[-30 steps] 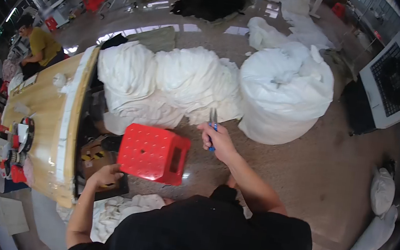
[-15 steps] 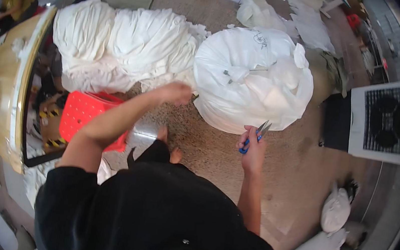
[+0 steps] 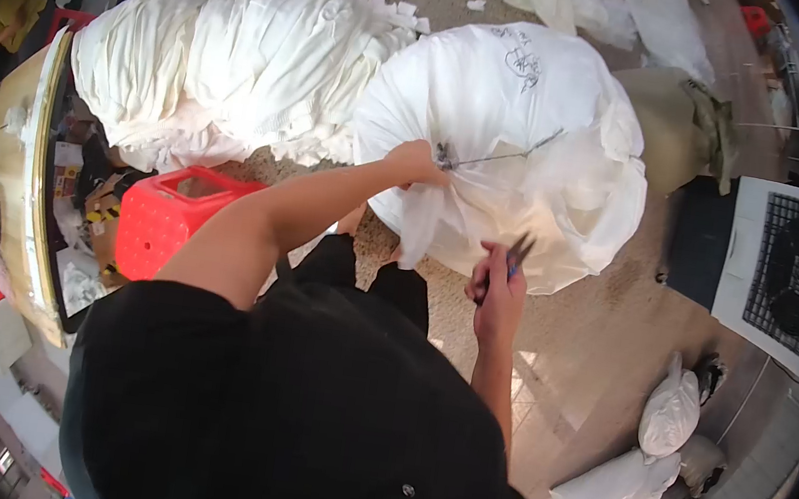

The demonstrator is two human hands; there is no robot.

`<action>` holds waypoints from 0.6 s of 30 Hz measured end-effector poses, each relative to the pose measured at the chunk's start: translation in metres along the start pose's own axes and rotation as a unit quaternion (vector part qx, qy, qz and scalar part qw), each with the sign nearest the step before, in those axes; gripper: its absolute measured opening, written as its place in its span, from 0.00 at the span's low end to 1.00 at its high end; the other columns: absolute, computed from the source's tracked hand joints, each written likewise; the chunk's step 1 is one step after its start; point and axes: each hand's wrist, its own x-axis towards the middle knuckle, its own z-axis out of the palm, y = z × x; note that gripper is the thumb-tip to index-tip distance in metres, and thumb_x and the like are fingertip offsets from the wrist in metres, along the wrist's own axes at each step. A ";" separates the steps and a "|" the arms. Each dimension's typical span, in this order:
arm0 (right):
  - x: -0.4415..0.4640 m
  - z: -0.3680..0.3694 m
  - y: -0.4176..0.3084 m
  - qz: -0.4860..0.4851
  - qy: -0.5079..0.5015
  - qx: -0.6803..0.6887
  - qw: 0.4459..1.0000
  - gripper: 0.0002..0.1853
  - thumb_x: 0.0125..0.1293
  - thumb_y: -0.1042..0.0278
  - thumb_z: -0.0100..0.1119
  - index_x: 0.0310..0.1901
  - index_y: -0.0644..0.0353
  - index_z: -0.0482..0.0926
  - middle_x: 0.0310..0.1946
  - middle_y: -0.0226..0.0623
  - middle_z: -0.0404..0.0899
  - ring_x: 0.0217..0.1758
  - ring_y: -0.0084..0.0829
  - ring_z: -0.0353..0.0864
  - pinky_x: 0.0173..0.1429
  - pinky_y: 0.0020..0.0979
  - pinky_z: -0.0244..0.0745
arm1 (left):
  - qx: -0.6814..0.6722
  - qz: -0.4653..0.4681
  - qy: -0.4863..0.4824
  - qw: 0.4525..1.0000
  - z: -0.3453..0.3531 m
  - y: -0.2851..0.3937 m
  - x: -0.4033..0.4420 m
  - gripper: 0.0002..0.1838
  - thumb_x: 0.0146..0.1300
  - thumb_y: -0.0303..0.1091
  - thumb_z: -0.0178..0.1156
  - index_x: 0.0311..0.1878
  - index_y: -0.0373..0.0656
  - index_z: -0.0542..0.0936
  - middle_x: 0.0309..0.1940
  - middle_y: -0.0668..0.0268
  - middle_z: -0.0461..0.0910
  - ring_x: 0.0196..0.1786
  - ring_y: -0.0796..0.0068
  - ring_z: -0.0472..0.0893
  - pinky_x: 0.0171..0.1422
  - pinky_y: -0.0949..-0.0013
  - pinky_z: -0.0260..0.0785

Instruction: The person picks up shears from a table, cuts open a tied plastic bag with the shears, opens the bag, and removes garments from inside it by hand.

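My left hand (image 3: 416,165) is closed on the gathered plastic of a large white bag (image 3: 580,102), beside a dark tie (image 3: 447,157) with a thin strand running right across the bag. In my right hand (image 3: 498,288) are scissors (image 3: 518,253) with blue handles, held over the bag's near side with the blades pointing up and slightly parted. Left of the bag lie heaps of white fabric (image 3: 273,56). A red plastic stool (image 3: 155,227) stands at the left, partly behind my left arm.
A wooden table (image 3: 13,158) runs along the left, with a person (image 3: 11,22) beyond it. At the right stands a white fan unit (image 3: 785,275). Several filled bags (image 3: 621,486) lie on the floor at the lower right.
The stool has been let go. My left hand has moved right to the large bag and closed on its plastic. My right hand with the scissors is now nearer the bag's tied part.
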 end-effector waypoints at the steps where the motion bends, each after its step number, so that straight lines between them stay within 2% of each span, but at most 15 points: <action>1: 0.012 0.003 -0.004 0.009 -0.033 0.004 0.999 0.13 0.66 0.60 0.45 0.41 0.63 0.68 0.15 0.25 0.60 0.13 0.14 0.54 0.16 0.18 0.52 | -0.001 -0.015 -0.004 1.000 0.008 -0.010 0.000 0.24 0.36 0.51 0.64 0.19 0.34 0.75 0.16 0.61 0.74 0.18 0.71 0.75 0.24 0.67 0.69; 3: 0.040 0.008 -0.005 0.046 -0.087 -0.015 0.995 0.13 0.66 0.59 0.44 0.41 0.62 0.68 0.17 0.25 0.62 0.14 0.14 0.55 0.16 0.18 0.53 | -0.081 0.077 0.082 0.990 0.022 -0.034 0.002 0.23 0.36 0.48 0.64 0.22 0.32 0.76 0.17 0.61 0.75 0.20 0.72 0.75 0.26 0.68 0.68; 5: 0.066 0.013 -0.005 0.101 -0.126 -0.020 0.987 0.13 0.65 0.60 0.44 0.40 0.62 0.68 0.18 0.26 0.63 0.15 0.15 0.57 0.17 0.19 0.54 | -0.205 0.036 0.082 0.975 0.040 -0.045 0.000 0.17 0.43 0.41 0.60 0.27 0.33 0.78 0.19 0.62 0.75 0.25 0.75 0.74 0.31 0.69 0.67; 7: 0.082 0.015 -0.005 0.159 -0.158 -0.035 0.974 0.12 0.65 0.60 0.44 0.40 0.62 0.68 0.19 0.26 0.64 0.15 0.15 0.58 0.17 0.19 0.55 | -0.311 0.033 0.073 0.947 0.042 -0.041 -0.010 0.16 0.48 0.38 0.57 0.33 0.33 0.77 0.24 0.61 0.76 0.29 0.76 0.74 0.35 0.69 0.67; 9: 0.094 0.022 -0.003 0.254 -0.204 -0.037 0.945 0.12 0.65 0.60 0.44 0.38 0.62 0.69 0.20 0.28 0.67 0.16 0.17 0.61 0.17 0.20 0.58 | -0.298 0.044 0.117 0.946 0.045 -0.041 -0.019 0.17 0.49 0.37 0.56 0.37 0.32 0.75 0.26 0.61 0.76 0.31 0.76 0.73 0.37 0.70 0.67; 11: 0.102 0.024 0.006 0.280 -0.244 -0.033 0.928 0.13 0.65 0.60 0.43 0.37 0.62 0.69 0.20 0.28 0.67 0.16 0.18 0.63 0.17 0.21 0.59 | -0.285 0.050 0.167 0.942 0.051 -0.049 -0.023 0.18 0.51 0.36 0.55 0.41 0.32 0.73 0.29 0.60 0.76 0.33 0.76 0.73 0.39 0.70 0.67; 13: 0.106 0.028 0.011 0.297 -0.269 -0.070 0.913 0.13 0.66 0.59 0.43 0.36 0.62 0.69 0.19 0.28 0.67 0.16 0.18 0.62 0.17 0.21 0.59 | -0.278 0.029 0.173 0.944 0.057 -0.057 -0.020 0.26 0.49 0.47 0.53 0.51 0.45 0.69 0.41 0.59 0.77 0.46 0.61 0.75 0.54 0.53 0.59; 14: 0.106 0.030 0.012 0.301 -0.275 -0.074 0.910 0.13 0.66 0.59 0.43 0.36 0.62 0.69 0.19 0.28 0.67 0.16 0.18 0.62 0.17 0.21 0.59 | -0.255 0.026 0.173 0.951 0.059 -0.060 -0.018 0.27 0.50 0.49 0.52 0.53 0.48 0.67 0.44 0.61 0.76 0.49 0.59 0.74 0.55 0.47 0.54; 18: 0.111 0.037 0.006 0.302 -0.289 -0.087 0.904 0.13 0.66 0.60 0.42 0.36 0.62 0.69 0.17 0.29 0.66 0.14 0.18 0.61 0.16 0.21 0.57 | -0.234 0.001 0.188 0.954 0.050 -0.050 -0.028 0.26 0.50 0.47 0.52 0.53 0.48 0.67 0.43 0.59 0.76 0.49 0.59 0.74 0.55 0.49 0.56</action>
